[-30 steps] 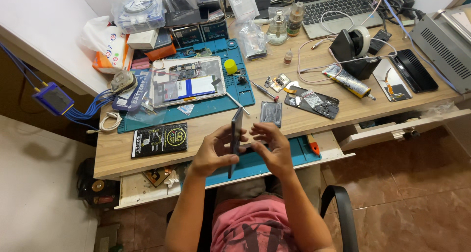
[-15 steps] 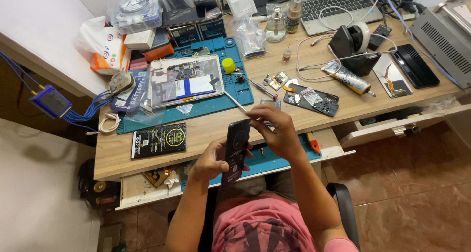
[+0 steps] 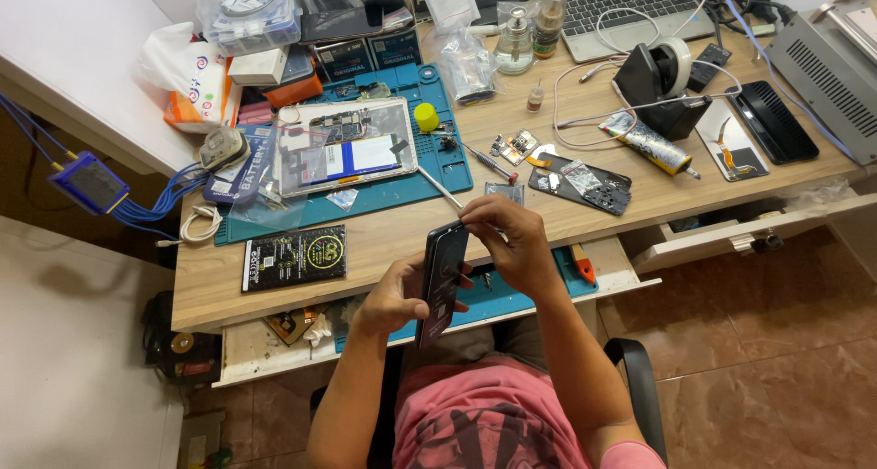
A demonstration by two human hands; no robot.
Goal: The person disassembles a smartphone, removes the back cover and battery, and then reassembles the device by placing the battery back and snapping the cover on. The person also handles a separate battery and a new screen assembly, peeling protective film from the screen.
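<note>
Between both hands I am seeing a dark phone [image 3: 443, 282], standing on its edge above the desk's front rim. Left hand [image 3: 395, 297] is gripping its lower part, fingers wrapped around. Right hand [image 3: 513, 242] is pinching the phone's top corner w/ fingertips pressed together. Just beyond the right hand, a metal tweezers [image 3: 440, 187] is lying on the blue mat [image 3: 402, 195].

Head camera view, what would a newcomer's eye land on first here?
Probably the dark phone held upright at the desk's front edge, left hand gripping its side and right hand pinching its top. Behind it, an opened tablet lies on the blue work mat.
</note>
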